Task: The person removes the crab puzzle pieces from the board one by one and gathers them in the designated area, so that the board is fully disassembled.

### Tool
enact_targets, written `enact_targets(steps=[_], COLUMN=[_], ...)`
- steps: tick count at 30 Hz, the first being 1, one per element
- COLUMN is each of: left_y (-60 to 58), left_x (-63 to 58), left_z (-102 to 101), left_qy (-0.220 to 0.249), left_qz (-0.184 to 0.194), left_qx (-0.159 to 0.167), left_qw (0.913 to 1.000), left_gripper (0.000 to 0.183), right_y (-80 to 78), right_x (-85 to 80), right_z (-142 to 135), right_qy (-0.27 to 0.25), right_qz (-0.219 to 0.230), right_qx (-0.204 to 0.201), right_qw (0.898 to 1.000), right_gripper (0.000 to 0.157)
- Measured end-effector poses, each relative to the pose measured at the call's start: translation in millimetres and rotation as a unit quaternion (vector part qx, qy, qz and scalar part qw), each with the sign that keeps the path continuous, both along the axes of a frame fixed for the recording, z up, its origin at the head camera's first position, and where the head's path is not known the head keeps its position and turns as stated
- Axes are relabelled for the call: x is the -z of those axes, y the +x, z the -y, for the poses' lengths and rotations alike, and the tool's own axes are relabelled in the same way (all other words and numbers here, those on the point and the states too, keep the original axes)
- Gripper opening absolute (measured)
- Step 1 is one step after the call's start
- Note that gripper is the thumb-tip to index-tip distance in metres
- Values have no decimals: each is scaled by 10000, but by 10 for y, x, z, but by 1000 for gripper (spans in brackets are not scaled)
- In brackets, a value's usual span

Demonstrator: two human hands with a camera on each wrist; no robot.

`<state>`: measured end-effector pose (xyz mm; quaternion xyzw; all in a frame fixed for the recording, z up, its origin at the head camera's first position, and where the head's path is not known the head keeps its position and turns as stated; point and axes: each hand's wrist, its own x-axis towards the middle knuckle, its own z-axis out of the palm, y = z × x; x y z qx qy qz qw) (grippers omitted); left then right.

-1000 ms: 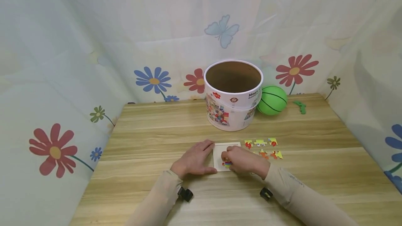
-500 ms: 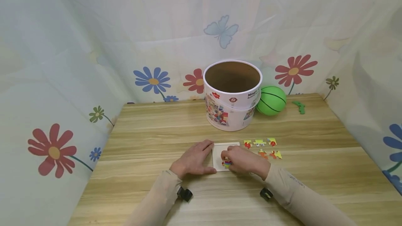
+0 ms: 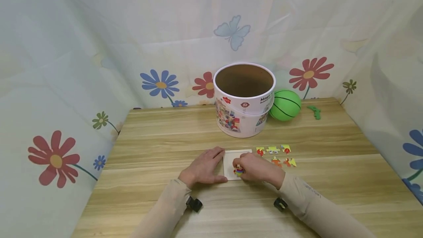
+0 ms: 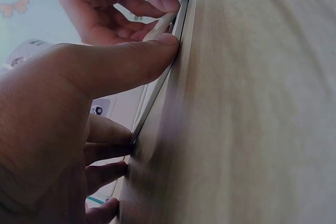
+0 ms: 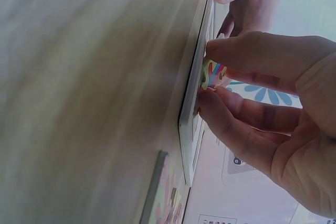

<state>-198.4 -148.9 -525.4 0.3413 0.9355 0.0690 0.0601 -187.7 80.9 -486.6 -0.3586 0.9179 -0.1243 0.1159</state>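
A shallow white puzzle tray (image 3: 229,162) with a pale rim lies flat on the table. My left hand (image 3: 205,166) rests along its left side, thumb at the near corner and fingertips by the far one, fingers fairly straight. Over the tray, my right hand (image 3: 259,168) pinches a multicoloured puzzle piece (image 5: 214,73) between thumb and fingers. The piece is tilted against the tray surface in the right wrist view, and its edge shows pale in the left wrist view. Fingers cover part of it. Several loose yellow and orange puzzle pieces (image 3: 273,150) lie right of the tray.
A large white printed bucket (image 3: 242,120) stands behind the tray. Touching or close to its right side is a green ball (image 3: 286,105). A small green toy (image 3: 316,112) lies farther right. Flowered cloth (image 3: 185,47) hangs behind the wooden table (image 3: 158,131).
Both hands stay almost where they were, the right still pinching the puzzle piece over the tray. The head view has shifted very slightly.
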Motion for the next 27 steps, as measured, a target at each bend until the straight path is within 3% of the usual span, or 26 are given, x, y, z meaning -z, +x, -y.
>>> enact_targets(steps=[27], left_y=[7], left_x=[4], left_z=[-2], left_qy=[34], left_qz=[-47], left_qx=[11], left_qw=[10000], left_gripper=[99], right_y=[-24], right_x=[-19], right_z=[-91], right_qy=[-563], right_qz=[-3], right_qx=[-185], right_qw=[9982], right_gripper=[27])
